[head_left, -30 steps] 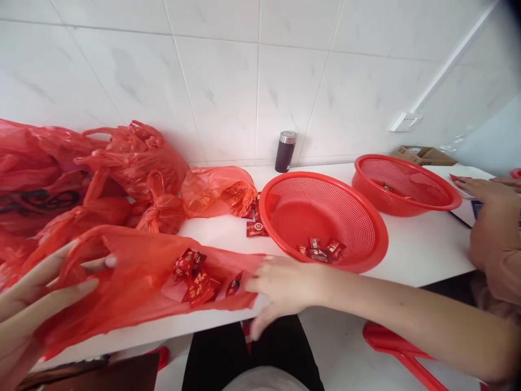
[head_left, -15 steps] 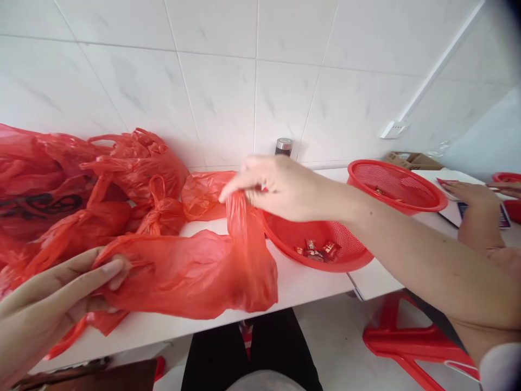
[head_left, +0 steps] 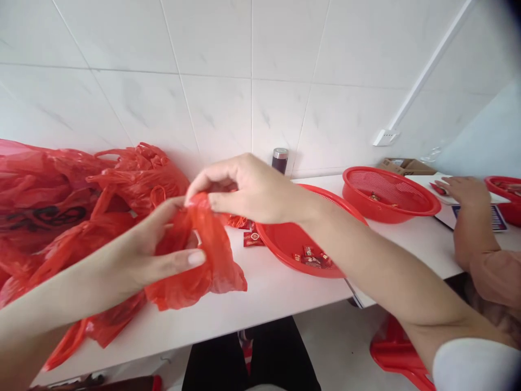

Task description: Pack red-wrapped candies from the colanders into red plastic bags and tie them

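Note:
In the head view, a red plastic bag [head_left: 191,288] hangs bunched between my two hands over the front of the white table. My right hand [head_left: 248,187] pinches the bag's upper edge between thumb and fingers. My left hand [head_left: 150,244] is closed on the bag's left side, thumb in front and the other fingers partly hidden by the plastic. To the left lies a heap of full red plastic bags [head_left: 134,174], some knotted. Just right of my hands is a red mesh basket [head_left: 280,255] with several small wrapped candies [head_left: 311,258], partly covered by my right forearm.
Red packets [head_left: 253,238] lie beside the near basket. A dark flask [head_left: 280,160] stands by the tiled wall. Further right are another red basket [head_left: 391,212], a cardboard box [head_left: 409,165] and a co-worker's hand [head_left: 466,190] near a scale. A red stool [head_left: 396,350] stands below.
My left hand has moved right and up to meet my right hand, which shifted left. The bag, stretched out between them before, is now gathered together. Red packets beside the basket have come into view.

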Demonstrator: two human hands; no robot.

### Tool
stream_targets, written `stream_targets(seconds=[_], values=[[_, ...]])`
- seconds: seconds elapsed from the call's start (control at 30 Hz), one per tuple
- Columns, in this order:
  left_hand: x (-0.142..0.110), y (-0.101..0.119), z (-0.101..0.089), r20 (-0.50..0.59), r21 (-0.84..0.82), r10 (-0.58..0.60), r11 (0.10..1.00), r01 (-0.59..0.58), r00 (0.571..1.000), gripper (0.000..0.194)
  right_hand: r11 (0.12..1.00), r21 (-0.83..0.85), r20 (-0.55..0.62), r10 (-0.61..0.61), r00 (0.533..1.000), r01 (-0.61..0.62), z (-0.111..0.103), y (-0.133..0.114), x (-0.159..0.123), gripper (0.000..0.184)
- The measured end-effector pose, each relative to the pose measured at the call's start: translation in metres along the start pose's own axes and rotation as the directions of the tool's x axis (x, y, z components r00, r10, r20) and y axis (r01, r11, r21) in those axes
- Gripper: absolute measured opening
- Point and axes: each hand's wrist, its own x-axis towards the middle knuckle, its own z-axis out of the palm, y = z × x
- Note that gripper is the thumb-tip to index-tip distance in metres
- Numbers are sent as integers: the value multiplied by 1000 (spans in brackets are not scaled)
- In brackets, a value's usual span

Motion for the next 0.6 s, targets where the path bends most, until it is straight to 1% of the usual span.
stream_targets(seconds=[0.03, 0.07, 0.1, 0.17, 0.2, 0.23, 0.27, 0.3, 0.33, 0.4, 0.43, 0.47, 0.5, 0.53, 0.57, 0.6], values=[[2, 3, 5, 86, 90, 4, 996, -12, 996, 44, 998, 34, 9, -43, 999, 43, 7, 0, 5, 10], [4, 5, 8, 135, 149, -13, 989, -7, 991, 26, 994, 64, 4, -87, 996, 87, 14, 2, 9, 9], [6, 5, 10, 126, 159, -37, 987, 16, 991, 17, 990, 78, -21, -119, 993, 121, 21, 5, 12, 10], [9, 3, 9, 11, 49, -121, 992, 120, 993, 23, 991, 47, -112, -123, 986, 129, 31, 17, 12, 20], [9, 0, 8, -37, -27, -175, 984, 174, 984, 26, 995, 22, -152, -89, 984, 93, 35, 25, 10, 23], [8, -2, 8, -66, -93, -225, 971, 219, 972, 29, 999, 11, -164, -35, 986, 37, 38, 32, 6, 23], [6, -5, 8, -69, -147, -260, 958, 248, 963, 32, 1000, 20, -149, 26, 989, -24, 40, 37, 0, 21], [4, -7, 9, -45, -177, -278, 948, 266, 960, 34, 996, 44, -124, 80, 989, -75, 42, 41, -7, 17], [0, -9, 10, 11, -187, -283, 942, 280, 959, 35, 991, 74, -106, 120, 987, -113, 43, 40, -16, 11], [-8, -11, 12, 162, -183, -224, 950, 252, 961, 35, 982, 140, -95, 139, 986, -125, 44, 30, -35, 2], [-12, -11, 14, 247, -167, -175, 961, 220, 953, 34, 979, 169, -82, 126, 989, -111, 44, 21, -44, 1], [-16, -11, 15, 330, -141, -121, 974, 176, 936, 33, 975, 202, -38, 101, 994, -92, 45, 13, -53, 3], [-20, -10, 16, 390, -111, -75, 986, 128, 918, 30, 970, 229, 17, 79, 997, -81, 45, 7, -60, 6], [-23, -10, 18, 434, -80, -31, 994, 73, 900, 26, 964, 254, 44, 67, 997, -76, 47, 3, -64, 9], [-26, -10, 19, 463, -39, 5, 999, 14, 886, 20, 959, 271, 37, 75, 997, -82, 50, 3, -66, 11], [-29, -11, 21, 474, 9, 33, 999, -43, 880, 15, 955, 276, 3, 109, 994, -105, 54, 7, -66, 15]])
